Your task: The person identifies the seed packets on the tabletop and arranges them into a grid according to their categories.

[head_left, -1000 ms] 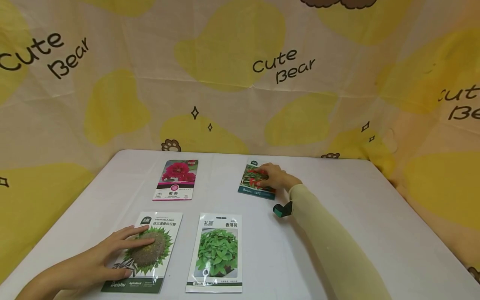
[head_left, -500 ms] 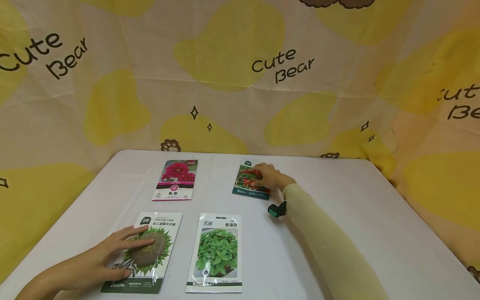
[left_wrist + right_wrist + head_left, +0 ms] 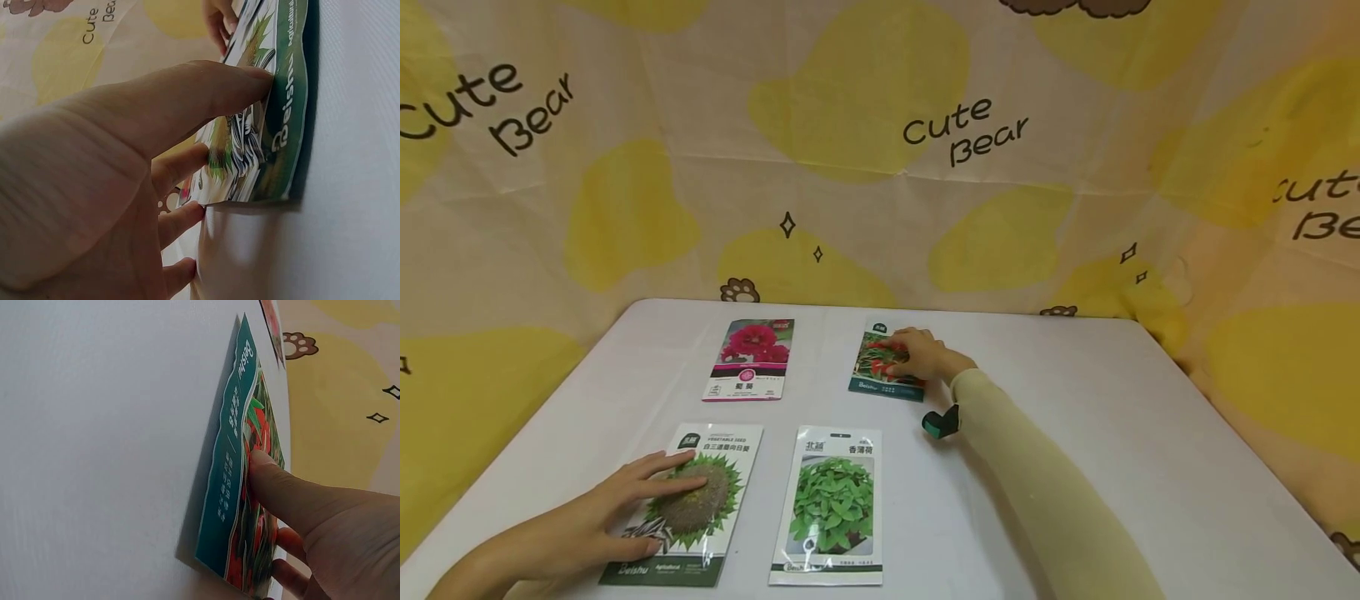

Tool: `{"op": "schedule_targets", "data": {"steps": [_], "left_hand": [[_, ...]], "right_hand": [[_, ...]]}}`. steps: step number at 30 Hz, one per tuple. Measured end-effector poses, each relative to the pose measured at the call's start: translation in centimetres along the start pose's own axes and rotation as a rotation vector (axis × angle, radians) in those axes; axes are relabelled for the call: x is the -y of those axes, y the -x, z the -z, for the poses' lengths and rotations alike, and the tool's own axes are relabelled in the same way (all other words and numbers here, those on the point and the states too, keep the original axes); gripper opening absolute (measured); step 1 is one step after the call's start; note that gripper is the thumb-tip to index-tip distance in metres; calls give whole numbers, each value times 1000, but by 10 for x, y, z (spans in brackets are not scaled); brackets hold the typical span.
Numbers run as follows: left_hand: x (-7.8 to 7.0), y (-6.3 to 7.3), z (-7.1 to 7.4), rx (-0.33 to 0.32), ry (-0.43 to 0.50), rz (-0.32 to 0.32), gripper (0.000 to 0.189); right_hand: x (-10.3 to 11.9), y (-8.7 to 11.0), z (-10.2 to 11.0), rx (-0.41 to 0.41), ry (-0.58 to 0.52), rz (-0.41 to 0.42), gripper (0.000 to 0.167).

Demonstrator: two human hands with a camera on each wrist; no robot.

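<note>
In the head view my left hand (image 3: 587, 517) rests spread on a sunflower seed packet (image 3: 703, 500) at the near left. Its thumb touches the packet just above the green "Beishu" band (image 3: 289, 94), as the left wrist view shows. Farther off, my right hand (image 3: 925, 356) rests on the right part of a seed packet with red peppers (image 3: 868, 360). The thumb (image 3: 265, 469) presses on the printed face, and the other fingers reach across it, partly hidden. This packet lies on the white table.
A packet with a pink flower (image 3: 749, 358) lies at the back left. In front, beside the sunflower packet, is a packet with green leaves (image 3: 833, 504). The white table (image 3: 1075, 433) ends at a yellow-patterned cloth backdrop (image 3: 850, 125).
My right hand and the pepper packet under it have slid left over the table, closer to the pink flower packet. The left hand has stayed where it was on the sunflower packet.
</note>
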State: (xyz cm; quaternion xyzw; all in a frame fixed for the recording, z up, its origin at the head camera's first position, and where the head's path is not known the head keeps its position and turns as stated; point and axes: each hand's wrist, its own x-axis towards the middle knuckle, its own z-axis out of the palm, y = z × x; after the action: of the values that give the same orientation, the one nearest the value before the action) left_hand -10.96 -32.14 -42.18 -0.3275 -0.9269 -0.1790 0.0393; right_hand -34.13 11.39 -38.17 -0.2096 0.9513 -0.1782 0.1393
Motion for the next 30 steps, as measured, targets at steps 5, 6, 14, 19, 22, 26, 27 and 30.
{"op": "schedule_targets", "data": {"steps": [5, 6, 14, 19, 22, 26, 27, 30], "left_hand": [[1, 1, 0, 15, -6, 25, 68], [1, 1, 0, 18, -3, 27, 68], [3, 1, 1, 25, -11, 24, 68], [2, 0, 1, 26, -9, 26, 68], [1, -1, 1, 19, -4, 22, 68], [0, -1, 0, 6, -4, 13, 69], [0, -1, 0, 4, -3, 11, 69], [0, 0, 0, 11, 1, 15, 69]], "right_hand": [[7, -1, -2, 4, 9, -3, 58], [8, -1, -3, 6, 11, -2, 58], [17, -3, -4, 12, 18, 12, 57], [20, -3, -3, 16, 27, 12, 57], [21, -4, -4, 17, 34, 13, 57], [21, -5, -5, 21, 35, 16, 57], [22, -6, -6, 22, 32, 17, 57], [22, -7, -6, 22, 32, 21, 57]]}}
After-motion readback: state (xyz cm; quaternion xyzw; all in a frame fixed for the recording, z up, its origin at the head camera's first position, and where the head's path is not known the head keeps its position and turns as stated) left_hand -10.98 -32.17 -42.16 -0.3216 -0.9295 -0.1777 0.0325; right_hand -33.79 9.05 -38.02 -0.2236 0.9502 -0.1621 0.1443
